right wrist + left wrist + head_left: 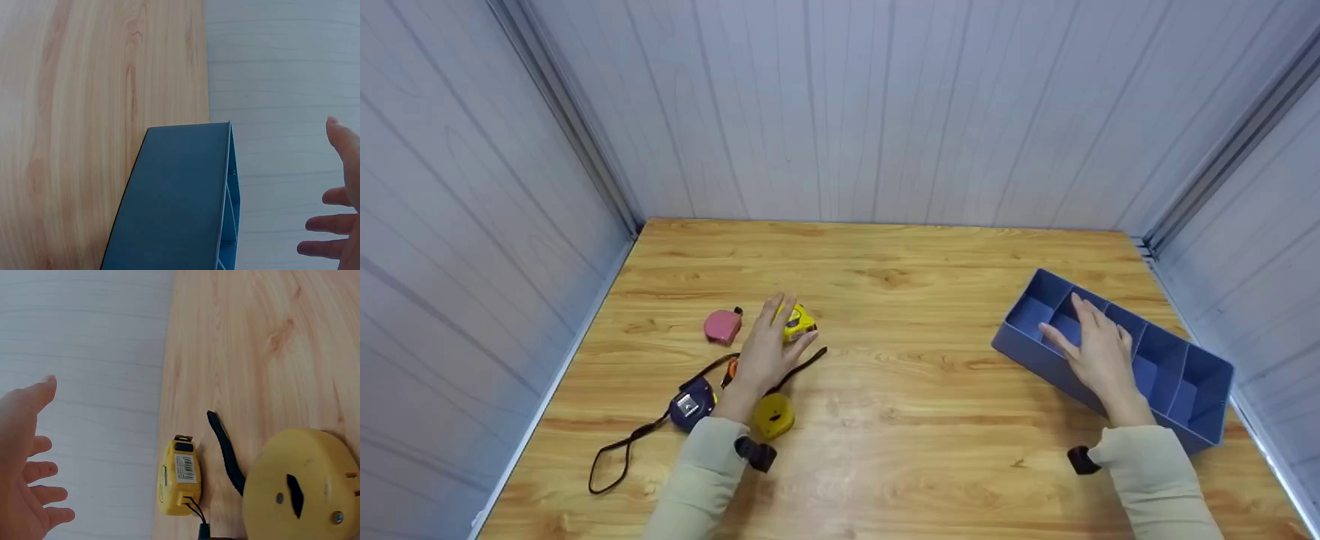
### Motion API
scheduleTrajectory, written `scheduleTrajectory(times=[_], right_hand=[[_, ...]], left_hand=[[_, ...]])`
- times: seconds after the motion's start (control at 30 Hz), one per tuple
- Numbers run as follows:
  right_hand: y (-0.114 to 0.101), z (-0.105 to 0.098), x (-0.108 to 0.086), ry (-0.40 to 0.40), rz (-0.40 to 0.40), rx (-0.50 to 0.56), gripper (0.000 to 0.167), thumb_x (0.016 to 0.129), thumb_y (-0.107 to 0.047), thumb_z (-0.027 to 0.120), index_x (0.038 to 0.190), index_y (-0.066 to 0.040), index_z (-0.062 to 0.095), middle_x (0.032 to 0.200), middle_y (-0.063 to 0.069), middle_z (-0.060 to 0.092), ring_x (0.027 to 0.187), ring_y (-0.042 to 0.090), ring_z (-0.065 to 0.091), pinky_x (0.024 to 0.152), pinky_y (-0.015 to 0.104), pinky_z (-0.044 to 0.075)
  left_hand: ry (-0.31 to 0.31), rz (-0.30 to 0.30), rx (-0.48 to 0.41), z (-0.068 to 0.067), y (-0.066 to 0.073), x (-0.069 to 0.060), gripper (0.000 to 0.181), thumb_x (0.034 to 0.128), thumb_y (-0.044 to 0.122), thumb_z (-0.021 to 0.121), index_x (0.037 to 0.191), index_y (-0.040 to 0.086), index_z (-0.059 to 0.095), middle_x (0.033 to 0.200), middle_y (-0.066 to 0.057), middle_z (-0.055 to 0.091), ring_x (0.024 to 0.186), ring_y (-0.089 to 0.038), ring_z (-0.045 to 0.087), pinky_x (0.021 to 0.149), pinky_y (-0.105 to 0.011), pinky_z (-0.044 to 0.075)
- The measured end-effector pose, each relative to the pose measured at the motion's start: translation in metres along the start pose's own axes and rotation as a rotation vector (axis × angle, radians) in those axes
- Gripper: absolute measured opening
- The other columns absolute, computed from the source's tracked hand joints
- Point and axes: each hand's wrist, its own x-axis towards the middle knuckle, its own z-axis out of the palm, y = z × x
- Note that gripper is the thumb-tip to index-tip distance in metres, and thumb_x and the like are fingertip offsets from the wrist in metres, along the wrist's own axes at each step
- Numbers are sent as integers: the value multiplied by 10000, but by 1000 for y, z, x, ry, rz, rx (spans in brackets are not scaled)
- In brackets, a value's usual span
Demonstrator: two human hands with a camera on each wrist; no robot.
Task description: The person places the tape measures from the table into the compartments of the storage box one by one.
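Observation:
In the head view my left hand point(769, 349) hovers over a group of tape measures, its fingers extended and holding nothing. Nearest its fingertips is a yellow tape measure point(800, 324), partly covered by the hand. A pink tape measure point(723, 327) lies to its left, and a dark blue tape measure point(692, 405) with a looped black strap lies nearer me. Beside my wrist is a round yellow tape measure point(298, 489). An orange item point(731, 371) is mostly hidden under the hand. My right hand point(1099, 356), fingers spread, is above a blue divided box point(1050, 367) and grips nothing.
The box has several compartments and stands angled at the right of the wooden table point(900, 420). Pale panelled walls point(847, 112) enclose the table at the back and both sides. A black strap point(226, 450) lies between the yellow tape measures.

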Motion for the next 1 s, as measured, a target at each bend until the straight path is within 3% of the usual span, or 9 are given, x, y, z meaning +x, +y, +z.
scheduleTrajectory(times=[0.43,1.0], right_hand=[[25,2,-20,94,5,59,699,838,-394,578,1340,26,332,1287,302,360,1146,485,311,890,636,195],[53,-2,-41,199,138,82,644,859,-379,553,1304,54,382,1249,320,395,1136,484,331,898,619,219]], left_hand=[[47,10,-77,19,-17,-1,608,818,342,623,1325,79,417,1371,-124,339,1208,-307,358,921,-442,373],[3,-101,-93,39,-31,12,613,814,340,624,1314,46,423,1364,-155,330,1227,-324,315,944,-450,344]])
